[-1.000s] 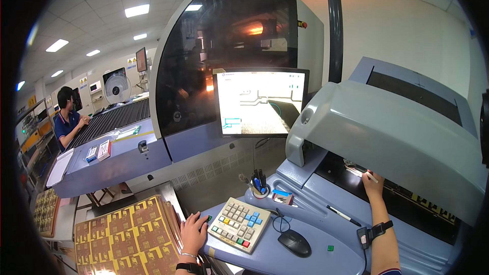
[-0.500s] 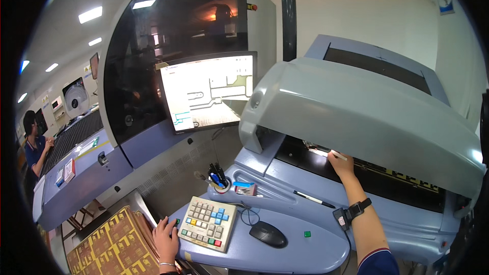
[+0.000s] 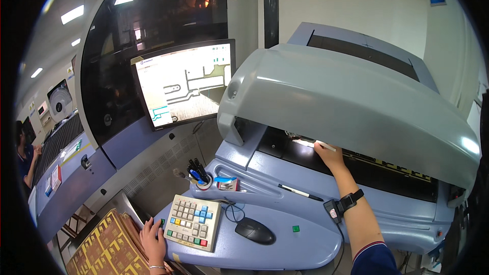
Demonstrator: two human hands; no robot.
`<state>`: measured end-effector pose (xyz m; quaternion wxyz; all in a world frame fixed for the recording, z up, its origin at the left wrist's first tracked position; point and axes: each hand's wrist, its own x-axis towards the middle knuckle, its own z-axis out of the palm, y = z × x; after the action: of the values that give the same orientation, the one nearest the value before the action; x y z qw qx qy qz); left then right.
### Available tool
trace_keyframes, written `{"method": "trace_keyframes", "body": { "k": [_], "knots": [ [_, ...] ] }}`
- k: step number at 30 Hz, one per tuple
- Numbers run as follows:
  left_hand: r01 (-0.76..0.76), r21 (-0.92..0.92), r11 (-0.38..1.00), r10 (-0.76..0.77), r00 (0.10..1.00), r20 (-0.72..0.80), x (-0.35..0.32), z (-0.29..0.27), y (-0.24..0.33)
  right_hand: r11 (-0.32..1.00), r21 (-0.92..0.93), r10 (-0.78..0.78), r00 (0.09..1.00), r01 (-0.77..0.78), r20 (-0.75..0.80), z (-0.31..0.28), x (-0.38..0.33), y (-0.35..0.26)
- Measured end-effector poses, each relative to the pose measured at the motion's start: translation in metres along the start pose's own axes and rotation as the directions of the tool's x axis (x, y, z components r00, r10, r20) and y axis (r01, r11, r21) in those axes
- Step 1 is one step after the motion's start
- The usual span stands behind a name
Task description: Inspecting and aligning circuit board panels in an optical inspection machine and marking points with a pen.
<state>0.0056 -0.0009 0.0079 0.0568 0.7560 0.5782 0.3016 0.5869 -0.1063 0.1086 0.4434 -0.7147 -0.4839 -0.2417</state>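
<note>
At the left edge, a co-worker (image 3: 25, 159) sits partly cut off by the dark rim. A stack of brown-and-gold patterned boards (image 3: 108, 247) fills the lower left. Beside it, the left hand (image 3: 154, 242) lies with loosely extended fingers, grasping nothing visible, near a small green square (image 3: 162, 222). Just right is a cream keypad (image 3: 193, 222); above, left of centre, a lit monitor (image 3: 186, 84) shows line shapes. A black mouse (image 3: 255, 231) rests at lower centre. Right of centre, the right hand (image 3: 332, 158) pinches a white pen (image 3: 327, 146) beneath the front edge of a grey hood (image 3: 351, 97).
</note>
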Motion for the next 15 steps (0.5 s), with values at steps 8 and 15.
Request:
{"method": "trace_keyframes", "body": {
  "k": [8,15],
  "knots": [
    [-0.060,0.009,0.998,0.061,0.997,-0.048,0.001,0.004,-0.004,0.990,-0.142,-0.030,0.999,0.026,-0.026,0.002,-0.003,0.011],
    [-0.031,0.008,0.999,0.031,0.998,-0.059,-0.002,0.000,-0.003,0.995,-0.071,0.065,0.998,-0.065,0.006,0.006,-0.003,0.013]
  ]
}}
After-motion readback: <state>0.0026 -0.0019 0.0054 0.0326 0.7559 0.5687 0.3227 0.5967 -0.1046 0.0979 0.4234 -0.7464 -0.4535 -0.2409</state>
